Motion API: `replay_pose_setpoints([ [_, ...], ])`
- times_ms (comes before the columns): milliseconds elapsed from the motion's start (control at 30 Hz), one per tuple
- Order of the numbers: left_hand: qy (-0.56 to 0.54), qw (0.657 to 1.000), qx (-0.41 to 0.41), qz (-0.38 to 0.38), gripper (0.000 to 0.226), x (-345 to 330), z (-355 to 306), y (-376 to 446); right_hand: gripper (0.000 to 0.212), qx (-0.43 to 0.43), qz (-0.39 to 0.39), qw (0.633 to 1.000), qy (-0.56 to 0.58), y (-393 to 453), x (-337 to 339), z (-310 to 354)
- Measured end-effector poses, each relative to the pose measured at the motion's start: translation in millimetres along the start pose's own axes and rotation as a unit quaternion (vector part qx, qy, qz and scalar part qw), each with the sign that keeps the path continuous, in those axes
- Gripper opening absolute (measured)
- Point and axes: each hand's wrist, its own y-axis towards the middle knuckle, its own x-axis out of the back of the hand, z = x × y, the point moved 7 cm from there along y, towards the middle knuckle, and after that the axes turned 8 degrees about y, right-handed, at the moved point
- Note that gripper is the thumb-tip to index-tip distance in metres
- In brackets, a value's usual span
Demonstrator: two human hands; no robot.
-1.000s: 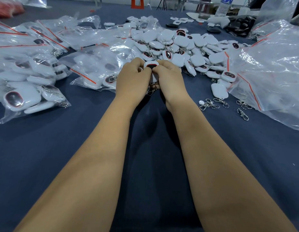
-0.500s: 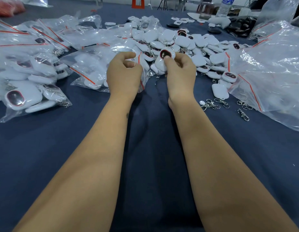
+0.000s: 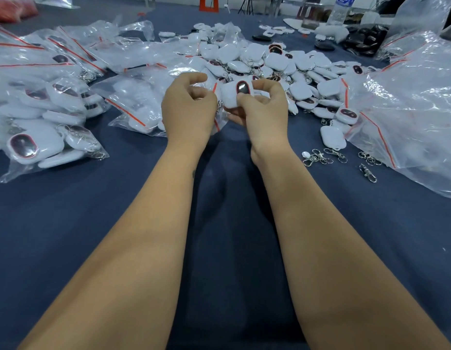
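Key fob (image 3: 238,93) shifted left toward the zip bag (image 3: 216,120). Right hand (image 3: 264,114) grips it, left hand (image 3: 187,109) pinches the bag. Navy-cloth table (image 3: 67,210), loose fobs (image 3: 269,59) piled everywhere.

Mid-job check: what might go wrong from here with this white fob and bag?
1. The right hand pinches the white fob by fingertips only; it may slip into the loose pile behind.
2. The clear bag in the left hand looks limp and crumpled; the fob may catch on its edge.
3. The loose metal clips lie near the right forearm and might be swept away.
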Motion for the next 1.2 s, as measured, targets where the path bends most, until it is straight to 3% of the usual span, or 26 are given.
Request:
replay_pose_setpoints([
  [133, -0.015, 0.999, -0.037, -0.004, 0.028, 3, -10, -5, 0.027, 0.038, 0.009, 0.989, -0.145, -1, -1, -1],
  [233, -0.017, 0.997, -0.069, -0.01, 0.025, 3, -17, -8, 0.009, 0.049, 0.066, 0.976, -0.204, -4, -11, -3],
  [333, -0.025, 0.995, -0.089, -0.022, 0.024, 5, -20, -8, 0.024, 0.082, 0.154, 0.925, -0.338, -8, -27, -6],
  [400, -0.033, 0.994, -0.092, -0.039, 0.022, 8, -21, -8, 0.024, 0.089, 0.17, 0.924, -0.33, -10, -30, -6],
  [500, -0.049, 0.993, -0.073, -0.08, 0.021, 16, -17, -5, 0.026, 0.081, 0.088, 0.965, -0.235, -7, -17, 2],
  [633, -0.099, 0.979, -0.046, -0.172, 0.021, 34, -11, -2, 0.032, 0.052, -0.017, 0.97, -0.236, 4, 8, 4],
  [733, -0.106, 0.963, -0.076, -0.235, 0.027, 45, -17, -8, 0.043, 0.049, -0.002, 0.951, -0.304, 6, 8, 2],
  [800, -0.103, 0.957, -0.102, -0.25, 0.031, 47, -23, -11, 0.052, 0.073, 0.029, 0.906, -0.415, 6, 2, 1],
  [900, -0.057, 0.971, -0.127, -0.194, 0.028, 36, -27, -11, 0.063, 0.095, 0.098, 0.821, -0.555, 4, -8, -8],
  [1033, 0.018, 0.995, -0.096, -0.027, 0.031, 4, -21, -9, 0.066, 0.083, 0.153, 0.748, -0.64, 2, -14, -23],
  [1100, 0.038, 0.996, -0.077, 0.019, 0.035, -8, -19, -10, 0.063, 0.105, 0.133, 0.75, -0.639, 2, -14, -19],
  [1200, 0.064, 0.994, -0.062, 0.058, 0.03, -17, -13, -11, 0.051, 0.114, 0.079, 0.789, -0.598, 2, -8, -9],
])
